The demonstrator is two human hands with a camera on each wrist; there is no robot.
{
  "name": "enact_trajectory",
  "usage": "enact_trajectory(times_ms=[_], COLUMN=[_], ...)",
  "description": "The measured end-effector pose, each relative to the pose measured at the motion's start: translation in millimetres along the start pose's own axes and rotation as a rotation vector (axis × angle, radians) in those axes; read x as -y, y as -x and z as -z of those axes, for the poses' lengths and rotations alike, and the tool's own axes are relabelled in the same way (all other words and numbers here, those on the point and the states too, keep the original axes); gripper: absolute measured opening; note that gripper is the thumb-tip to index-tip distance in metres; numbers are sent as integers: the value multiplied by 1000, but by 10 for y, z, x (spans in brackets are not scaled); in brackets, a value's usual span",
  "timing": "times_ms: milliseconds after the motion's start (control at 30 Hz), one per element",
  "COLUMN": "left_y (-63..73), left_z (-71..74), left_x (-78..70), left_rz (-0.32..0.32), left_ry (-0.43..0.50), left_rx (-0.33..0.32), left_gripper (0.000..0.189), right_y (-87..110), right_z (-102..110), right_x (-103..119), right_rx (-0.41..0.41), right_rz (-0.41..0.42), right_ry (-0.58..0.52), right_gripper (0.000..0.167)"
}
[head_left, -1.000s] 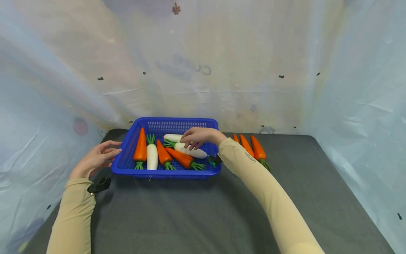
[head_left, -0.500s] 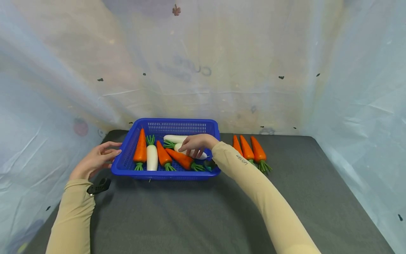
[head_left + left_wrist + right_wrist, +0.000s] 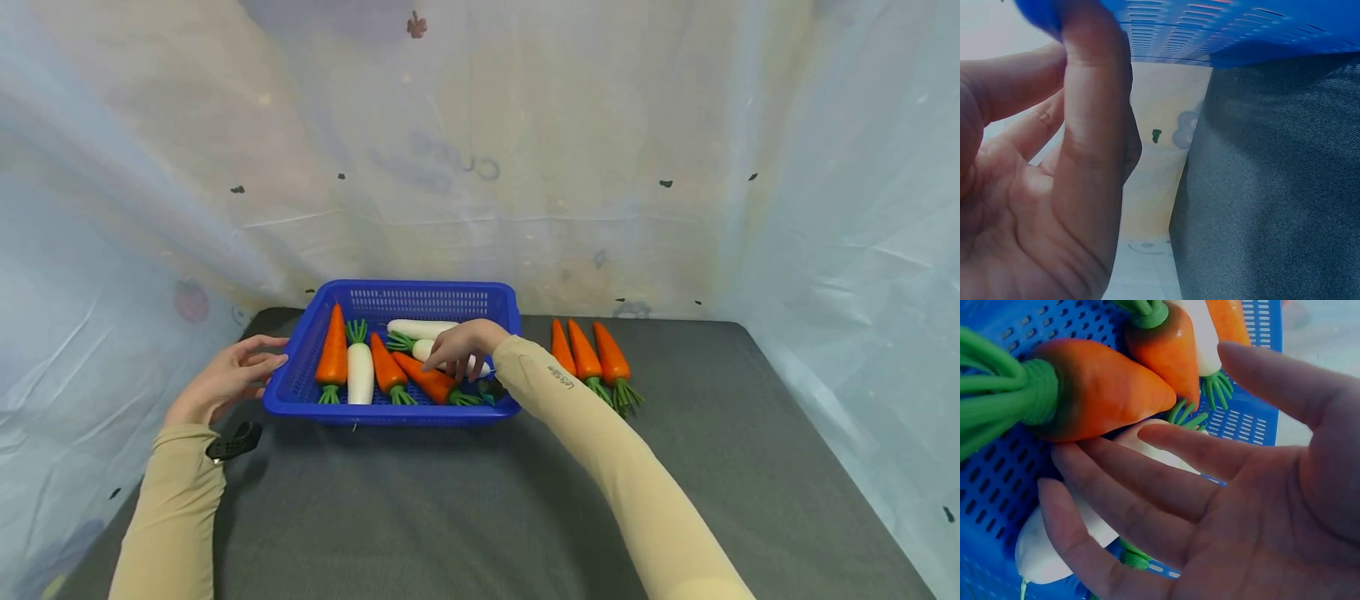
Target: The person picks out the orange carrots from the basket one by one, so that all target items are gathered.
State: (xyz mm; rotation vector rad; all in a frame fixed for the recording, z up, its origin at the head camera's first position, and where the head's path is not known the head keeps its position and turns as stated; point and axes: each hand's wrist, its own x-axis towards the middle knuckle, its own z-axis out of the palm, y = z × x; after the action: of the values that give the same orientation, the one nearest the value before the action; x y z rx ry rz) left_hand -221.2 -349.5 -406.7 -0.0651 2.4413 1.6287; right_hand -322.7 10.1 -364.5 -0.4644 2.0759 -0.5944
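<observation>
A blue basket (image 3: 390,412) holds several orange carrots with green tops and several white radishes. At its left end my left hand (image 3: 228,375) touches the rim from outside, thumb and fingers extended; the left wrist view has the thumb (image 3: 1091,125) reaching up to the blue rim. Inside the right half, my right hand (image 3: 467,343) reaches down with fingers fairly straight and spread. Its fingertips (image 3: 1066,456) lie right at the side of a slanting carrot (image 3: 1104,390), over a white radish (image 3: 1054,540). A second radish (image 3: 420,328) lies behind, along the back wall.
To the basket's right, three carrots (image 3: 613,354) lie side by side on the dark grey cloth (image 3: 420,517), tops toward me. A printed plastic sheet (image 3: 562,150) rises behind the table and along both sides.
My right hand has come down and slightly toward me, from over the radish to the slanting carrot. The sleeve now uncovers more of the three outside carrots. The left hand stays put.
</observation>
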Motion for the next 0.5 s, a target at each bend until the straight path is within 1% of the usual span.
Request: enact_trajectory(times_ms=[100, 200, 400, 500], left_y=[3, 3, 1, 8], left_z=[-1, -2, -3, -4], left_x=[6, 3, 5, 2], left_rz=[-7, -15, -2, -1], left_ry=[-1, -1, 0, -4], left_rx=[3, 4, -5, -3], left_gripper=[65, 65, 63, 63], right_y=[-1, -15, -60, -62], right_z=[14, 31, 39, 31], right_x=[22, 38, 56, 69], right_rx=[29, 54, 117, 138], right_rz=[-14, -21, -21, -18], right_ry=[32, 51, 44, 58], right_gripper=[52, 51, 38, 33])
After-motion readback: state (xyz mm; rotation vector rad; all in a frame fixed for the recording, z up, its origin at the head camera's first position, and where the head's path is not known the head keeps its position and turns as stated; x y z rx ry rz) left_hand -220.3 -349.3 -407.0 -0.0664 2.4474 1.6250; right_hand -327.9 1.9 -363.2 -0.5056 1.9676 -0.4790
